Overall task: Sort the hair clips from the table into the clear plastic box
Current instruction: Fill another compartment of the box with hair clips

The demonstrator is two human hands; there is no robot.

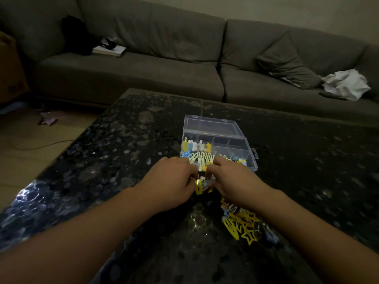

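Both hands met just in front of the clear plastic box (219,148), and the left hand (172,181) and the right hand (233,181) each had a curled grip on a small bunch of clips, with a yellow clip (198,187) showing between them. The box sat open on the dark speckled tabletop (123,160) with its lid (209,124) tipped back, and pale yellow, blue and white clips lay in its near parts. A pile of yellow star clips (242,224) lay on the tabletop beside the right arm, and a grey sofa (164,58) stood behind with a white cloth (346,83) on it.
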